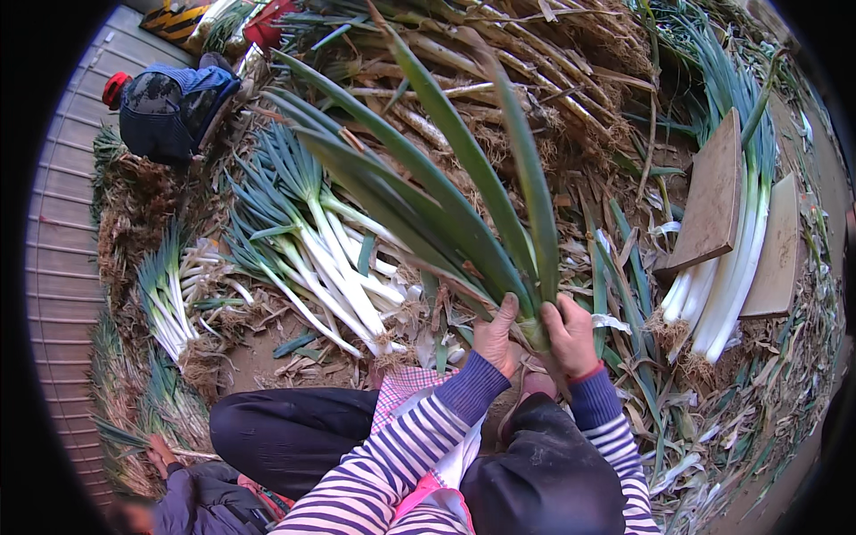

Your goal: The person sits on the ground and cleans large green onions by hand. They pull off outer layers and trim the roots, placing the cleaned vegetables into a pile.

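Note:
Both my left hand [496, 334] and my right hand [568, 336] grip one large leek [531, 324] just below where its leaves fan out. Its broad green leaves spread up and to the left, away from me; the shank below my hands is mostly hidden. Left of it lies a pile of peeled leeks [341, 281] with clean white shanks, green tops and tufted roots. To my right, more white leeks [739, 267] rest between two upright boards, the nearer a worn brown board [709, 194] and the farther a pale board [772, 254].
Unpeeled leeks [481, 67] with dry brown husks are heaped ahead. Stripped leaves and skins [722, 428] litter the ground at right. A smaller bunch of leeks [167, 301] lies farther left. One person [170, 110] bends at upper left; another person [200, 491] holds a leek at lower left.

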Demonstrator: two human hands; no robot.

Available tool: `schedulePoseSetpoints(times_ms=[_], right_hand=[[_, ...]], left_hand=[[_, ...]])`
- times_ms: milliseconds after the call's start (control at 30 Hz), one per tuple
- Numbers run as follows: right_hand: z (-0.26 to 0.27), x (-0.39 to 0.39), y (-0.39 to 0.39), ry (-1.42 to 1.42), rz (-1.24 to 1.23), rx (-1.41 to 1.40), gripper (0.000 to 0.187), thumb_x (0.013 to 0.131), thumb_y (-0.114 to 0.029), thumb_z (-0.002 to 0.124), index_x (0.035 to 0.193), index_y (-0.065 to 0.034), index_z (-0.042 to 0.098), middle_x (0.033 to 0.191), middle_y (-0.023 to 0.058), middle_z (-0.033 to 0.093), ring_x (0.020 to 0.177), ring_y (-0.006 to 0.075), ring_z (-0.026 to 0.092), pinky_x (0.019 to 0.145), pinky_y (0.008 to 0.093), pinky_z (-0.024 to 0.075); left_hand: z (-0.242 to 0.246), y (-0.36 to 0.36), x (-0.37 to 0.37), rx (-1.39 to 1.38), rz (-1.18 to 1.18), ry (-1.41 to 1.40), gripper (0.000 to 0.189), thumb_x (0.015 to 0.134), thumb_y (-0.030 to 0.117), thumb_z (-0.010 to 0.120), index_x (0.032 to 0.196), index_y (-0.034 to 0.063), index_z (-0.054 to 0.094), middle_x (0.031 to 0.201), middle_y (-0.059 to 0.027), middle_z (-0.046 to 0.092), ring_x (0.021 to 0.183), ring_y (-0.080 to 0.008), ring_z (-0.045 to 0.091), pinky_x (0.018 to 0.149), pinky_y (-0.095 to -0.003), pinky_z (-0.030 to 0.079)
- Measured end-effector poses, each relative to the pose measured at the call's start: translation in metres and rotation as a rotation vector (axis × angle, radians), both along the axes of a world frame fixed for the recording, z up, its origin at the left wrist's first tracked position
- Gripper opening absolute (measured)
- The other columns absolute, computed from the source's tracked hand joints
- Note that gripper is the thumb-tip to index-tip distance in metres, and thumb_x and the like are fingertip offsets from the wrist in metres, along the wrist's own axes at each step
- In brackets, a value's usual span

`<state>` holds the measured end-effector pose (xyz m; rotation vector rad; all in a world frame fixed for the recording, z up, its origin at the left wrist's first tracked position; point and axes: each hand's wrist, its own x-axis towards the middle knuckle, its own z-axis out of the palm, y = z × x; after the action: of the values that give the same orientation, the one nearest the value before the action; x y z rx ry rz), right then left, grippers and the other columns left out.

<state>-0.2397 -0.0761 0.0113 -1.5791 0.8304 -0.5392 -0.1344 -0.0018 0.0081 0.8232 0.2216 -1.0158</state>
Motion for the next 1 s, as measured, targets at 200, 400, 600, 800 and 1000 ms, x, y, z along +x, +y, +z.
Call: schedulePoseSetpoints(times_ms=[200, 400, 600, 800, 1000], right_hand=[[-0.054, -0.004, 0.005, 0.166, -0.156, -0.03, 0.028, 0.088, -0.024, 0.049, 0.083, 0.0021, 0.056, 0.067, 0.0158, 0.054, 0.059, 0.0284, 0.051, 0.057, 0.0373, 0.041], [-0.07, -0.157, 0.008, 1.061, -0.323, -0.069, 0.036, 0.084, -0.036, 0.05, 0.089, -0.002, 0.061, 0.083, 0.023, 0.059, 0.08, 0.0412, 0.056, 0.069, 0.0462, 0.0437], [-0.012, -0.111, 0.01, 0.447, -0.019, -0.361, 0.055, 0.084, -0.047, 0.049, 0.108, 0.0024, 0.053, 0.103, 0.0189, 0.056, 0.098, 0.0313, 0.053, 0.086, 0.0388, 0.0396], [-0.022, 0.005, 0.02, -0.102, 0.076, 0.137, 0.043, 0.093, -0.037, 0.04, 0.078, 0.0009, 0.053, 0.058, 0.0062, 0.046, 0.055, 0.0125, 0.045, 0.052, 0.0285, 0.0394], [-0.068, 0.002, 0.047, 0.033, -0.095, 0.034, 0.039, 0.092, -0.032, 0.043, 0.072, 0.0004, 0.052, 0.054, 0.0068, 0.044, 0.051, 0.0147, 0.041, 0.05, 0.0306, 0.0377]], left_hand=[[0.016, 0.006, -0.01, 0.043, 0.056, -0.118, 0.042, 0.08, 0.014, 0.065, 0.117, 0.0074, 0.047, 0.111, -0.0048, 0.056, 0.099, -0.0202, 0.055, 0.087, -0.0378, 0.045], [0.034, 0.002, 0.027, -0.343, -0.295, -0.035, 0.032, 0.086, 0.032, 0.055, 0.108, 0.0087, 0.05, 0.092, -0.0069, 0.055, 0.084, -0.0215, 0.056, 0.074, -0.0394, 0.05], [0.001, -0.046, 0.05, -1.013, -0.548, 0.288, 0.051, 0.088, 0.038, 0.047, 0.124, 0.0029, 0.041, 0.085, -0.0111, 0.049, 0.065, -0.0186, 0.054, 0.06, -0.0334, 0.046], [0.0, -0.028, 0.044, 0.069, 0.027, 0.124, 0.059, 0.087, 0.052, 0.041, 0.124, 0.0064, 0.042, 0.114, -0.0143, 0.054, 0.097, -0.0318, 0.056, 0.085, -0.0484, 0.045], [-0.022, 0.001, 0.024, 0.155, -0.034, -0.177, 0.049, 0.078, 0.032, 0.066, 0.116, 0.0056, 0.05, 0.109, -0.0022, 0.056, 0.103, -0.0175, 0.05, 0.093, -0.0344, 0.036]])
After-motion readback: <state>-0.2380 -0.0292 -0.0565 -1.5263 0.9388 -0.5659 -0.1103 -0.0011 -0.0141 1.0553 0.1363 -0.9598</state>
